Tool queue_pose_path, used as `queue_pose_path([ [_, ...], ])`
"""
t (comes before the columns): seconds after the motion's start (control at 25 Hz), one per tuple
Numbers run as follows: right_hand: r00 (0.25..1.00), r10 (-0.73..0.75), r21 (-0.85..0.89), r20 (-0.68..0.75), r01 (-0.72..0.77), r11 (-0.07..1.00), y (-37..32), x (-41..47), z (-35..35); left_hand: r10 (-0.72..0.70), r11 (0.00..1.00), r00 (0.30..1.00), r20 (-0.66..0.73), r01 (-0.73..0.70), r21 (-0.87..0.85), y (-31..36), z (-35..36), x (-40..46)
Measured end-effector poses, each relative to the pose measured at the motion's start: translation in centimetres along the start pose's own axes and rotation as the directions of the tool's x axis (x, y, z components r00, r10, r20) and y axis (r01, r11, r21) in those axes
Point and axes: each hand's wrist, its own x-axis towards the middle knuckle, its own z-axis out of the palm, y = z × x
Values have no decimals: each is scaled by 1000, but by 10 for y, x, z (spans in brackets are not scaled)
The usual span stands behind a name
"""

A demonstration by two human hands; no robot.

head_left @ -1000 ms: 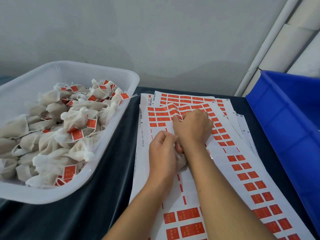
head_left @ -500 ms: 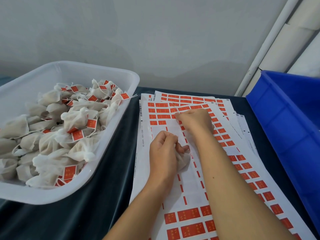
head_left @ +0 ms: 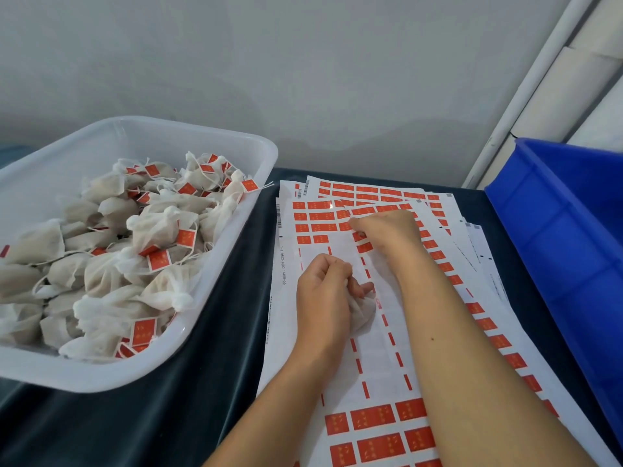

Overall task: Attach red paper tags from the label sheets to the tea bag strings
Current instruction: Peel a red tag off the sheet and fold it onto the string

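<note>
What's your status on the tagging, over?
Left hand grips tea bag. Right hand fingers picking at red tag on label sheet. Nothing blocking.

Red tags (head_left: 322, 216), blue bin (head_left: 566, 237)

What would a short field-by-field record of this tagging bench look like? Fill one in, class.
Left hand: grip closed round a tea bag on the top label sheet
Right hand: fingers curled at a red tag on the sheet
White tub: heaped with tagged tea bags
Blue crate: right of the sheets, contents unseen
</note>
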Motion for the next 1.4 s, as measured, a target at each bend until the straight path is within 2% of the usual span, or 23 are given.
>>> queue_pose_path([
  [0.24, 1000, -4, 25, 2, 4, 1000, 1, 3, -3, -15, 1000, 1000, -9, 15, 7, 2, 1, -2],
  [0.28, 999, -44, 23, -7, 44, 999, 4, -1, -1, -15, 1000, 1000, -8, 15, 4, 2, 1, -2],
  [0.36, 974, -217, -40, -73, 214, 976, 14, -11, 4, -16, 1000, 1000, -3, 16, 3, 3, 1, -2],
  [0.44, 904, -401, -174, -148, 376, 910, 24, -22, 10, -10, 1000, 1000, 4, 10, 11, 3, 1, -2],
  [0.56, 829, -527, -314, -188, 458, 832, 30, -25, 15, 11, 998, 1000, -7, -10, 56, 2, 0, -1],
  [0.96, 754, -630, -446, -184, 507, 738, 32, -26, 17, -34, 998, 999, -1, 34, 43, 1, 0, -2],
  [1.4, 780, -600, -427, -177, 489, 761, 33, -21, 21, -31, 997, 1000, -7, 31, 66, 4, 0, -4],
])
